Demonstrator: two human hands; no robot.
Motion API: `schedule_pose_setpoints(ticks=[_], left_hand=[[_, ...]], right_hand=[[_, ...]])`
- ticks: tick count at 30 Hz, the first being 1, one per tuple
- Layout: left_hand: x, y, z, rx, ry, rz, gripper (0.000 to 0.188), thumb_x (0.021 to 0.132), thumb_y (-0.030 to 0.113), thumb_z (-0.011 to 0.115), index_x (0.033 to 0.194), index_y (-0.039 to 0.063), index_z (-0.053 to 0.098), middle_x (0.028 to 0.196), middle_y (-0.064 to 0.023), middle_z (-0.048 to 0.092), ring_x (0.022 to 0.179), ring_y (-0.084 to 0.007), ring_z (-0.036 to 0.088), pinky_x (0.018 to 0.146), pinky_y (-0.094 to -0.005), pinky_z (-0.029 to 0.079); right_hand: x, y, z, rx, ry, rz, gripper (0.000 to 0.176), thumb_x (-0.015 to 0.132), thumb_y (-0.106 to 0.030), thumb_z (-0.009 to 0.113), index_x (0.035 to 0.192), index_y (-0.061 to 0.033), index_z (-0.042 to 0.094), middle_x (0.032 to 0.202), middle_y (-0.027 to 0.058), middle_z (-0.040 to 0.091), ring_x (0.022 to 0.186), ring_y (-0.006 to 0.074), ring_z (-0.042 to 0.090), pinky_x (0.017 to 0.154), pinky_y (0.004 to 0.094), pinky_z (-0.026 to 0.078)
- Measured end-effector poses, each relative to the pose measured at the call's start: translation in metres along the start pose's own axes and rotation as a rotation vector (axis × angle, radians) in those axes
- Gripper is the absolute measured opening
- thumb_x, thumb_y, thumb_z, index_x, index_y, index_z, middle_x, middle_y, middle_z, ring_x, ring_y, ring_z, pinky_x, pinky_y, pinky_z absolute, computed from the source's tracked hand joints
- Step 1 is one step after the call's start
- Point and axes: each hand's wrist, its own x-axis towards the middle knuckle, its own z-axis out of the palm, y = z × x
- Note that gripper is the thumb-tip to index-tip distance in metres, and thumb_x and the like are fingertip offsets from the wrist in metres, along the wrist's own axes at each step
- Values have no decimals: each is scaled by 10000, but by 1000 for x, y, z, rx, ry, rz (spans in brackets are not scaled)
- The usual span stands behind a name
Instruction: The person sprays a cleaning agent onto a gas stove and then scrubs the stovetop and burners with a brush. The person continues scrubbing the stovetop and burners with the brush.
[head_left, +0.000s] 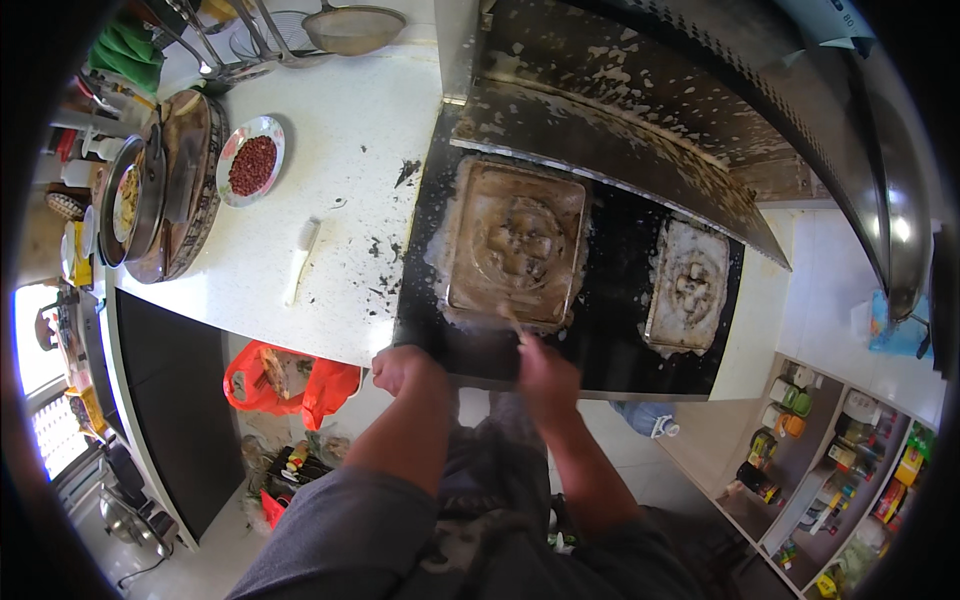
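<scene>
My right hand (547, 371) grips a thin light-coloured handle (513, 319), whose blurred tip touches the lower edge of the left burner tray (463, 240). Brown, foamy liquid covers that metal tray on the black hob (615, 292). Over the smaller right burner tray (688, 289) lies whitish foam with dark residue. My left hand (401, 369) is curled at the counter's front edge, left of the hob; whether its fingers hold anything is not clear. A white brush (300, 259) rests on the white counter, bristles pointing away from me.
A stained metal panel (600, 169) leans behind the burners, under the range hood (847, 150). Dark flakes dot the white counter (330, 172). At left stand a plate of red beans (251, 165), a wooden chopping board (199, 187) and a pan (112, 202). A red bag (326, 390) hangs below.
</scene>
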Motion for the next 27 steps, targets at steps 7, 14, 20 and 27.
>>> schedule_pose_setpoints(ticks=[7,14,20,27], left_hand=[[0,-1,-1,-25,50,17,539,1083,342,310,1323,-12,637,1299,-246,707,1160,-425,709,993,-534,580],[58,-21,40,-42,27,-8,539,1082,344,308,1327,-9,633,1305,-246,703,1159,-427,708,994,-536,579],[13,-4,8,-41,31,-1,539,1081,346,306,1331,-6,629,1310,-246,700,1157,-430,708,994,-538,578],[32,-25,27,-37,42,-15,539,1080,347,304,1335,-2,625,1316,-246,697,1156,-433,707,995,-541,577]], right_hand=[[90,-68,36,-38,-31,29,164,1022,-195,617,1155,-116,673,827,177,717,712,402,731,627,506,585],[33,-76,26,-60,-159,29,194,1019,-220,631,1176,-111,662,776,188,708,683,426,720,611,531,569],[77,-77,32,-41,-37,20,128,1043,-219,601,1040,-108,665,741,190,700,705,440,721,626,555,573],[86,-77,31,10,-95,103,150,1048,-226,590,1040,-91,657,749,204,703,720,445,720,654,561,573]])
